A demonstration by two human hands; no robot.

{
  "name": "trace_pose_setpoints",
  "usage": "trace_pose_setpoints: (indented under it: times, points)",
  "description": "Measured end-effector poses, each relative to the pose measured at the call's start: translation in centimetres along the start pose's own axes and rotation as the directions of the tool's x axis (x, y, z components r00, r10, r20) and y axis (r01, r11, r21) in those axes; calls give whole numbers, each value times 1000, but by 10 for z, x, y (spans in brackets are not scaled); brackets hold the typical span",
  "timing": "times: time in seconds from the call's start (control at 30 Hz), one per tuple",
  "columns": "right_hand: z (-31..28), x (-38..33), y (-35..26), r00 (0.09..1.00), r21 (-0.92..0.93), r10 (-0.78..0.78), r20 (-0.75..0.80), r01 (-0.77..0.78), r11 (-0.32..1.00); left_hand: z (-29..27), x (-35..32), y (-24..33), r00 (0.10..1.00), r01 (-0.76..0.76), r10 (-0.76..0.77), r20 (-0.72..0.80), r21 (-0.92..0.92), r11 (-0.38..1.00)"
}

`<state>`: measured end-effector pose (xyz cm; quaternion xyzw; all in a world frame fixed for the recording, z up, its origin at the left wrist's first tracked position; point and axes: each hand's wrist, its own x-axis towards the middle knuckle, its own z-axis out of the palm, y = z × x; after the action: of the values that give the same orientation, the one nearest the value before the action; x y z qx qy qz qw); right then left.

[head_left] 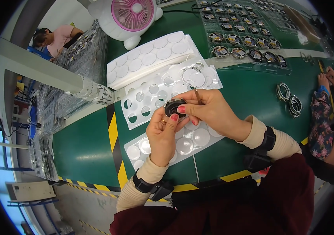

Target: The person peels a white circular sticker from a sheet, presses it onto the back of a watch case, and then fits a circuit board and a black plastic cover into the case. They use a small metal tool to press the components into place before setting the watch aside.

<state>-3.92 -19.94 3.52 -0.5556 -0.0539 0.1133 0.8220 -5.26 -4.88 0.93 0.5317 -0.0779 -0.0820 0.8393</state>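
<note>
Green covers the work surface [84, 149], crossed by a yellow-and-black striped band [114, 145] left of centre. At the upper left of the frame a person in a pink top [59, 39] bends over a bench, with stacks of clear plastic trays [79, 62] between them and the green surface. At the top centre sits a small white fan with a pink grille [132, 15].

Below the fan lie white sheets of round clear stickers [155, 58], some with empty holes, and another sheet [190, 141] lies under the hands at centre. The left hand [163, 137] rises from the lower centre and pinches a small round black part [173, 106] between thumb and fingers. The right hand [210, 111] comes in from the right and grasps the same part from the other side, its red-nailed thumb on the part's edge; a thin brown stick [197, 96] pokes up between its fingers. Both wrists wear black straps over cream sleeves.

At the upper right, a clear tray of round black parts [245, 39] fills the surface. Right of centre lie two small wire rings [289, 98], and at the right edge is another person's arm in a flowered sleeve [320, 117].
</note>
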Motion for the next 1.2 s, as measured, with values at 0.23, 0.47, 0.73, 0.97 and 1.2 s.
trace_pose_setpoints:
  times: [0.23, 0.47, 0.73, 0.97, 1.2]
  points:
    - [-4, 0, -11, 996, -11, 79, 34, -79, 997, 7, -5, 3, 999, -38, 39, -3, 102, 994]
    - [-4, 2, 6, 998, -17, -58, 20, 58, 998, 7, -5, -1, 983, -181, 180, 33, 296, 938]
    - [-17, 13, -13, 996, -269, 93, 15, -86, 959, 3, 8, 18, 989, 127, -133, -65, -80, 989]
    - [-12, 12, -4, 995, -206, 82, 63, -67, 976, -1, 10, 10, 1000, 2, -3, 4, 128, 992]
    - [-6, 10, -8, 963, -51, 262, -62, -266, 963, -28, 14, 12, 986, -125, 101, 135, 181, 976]
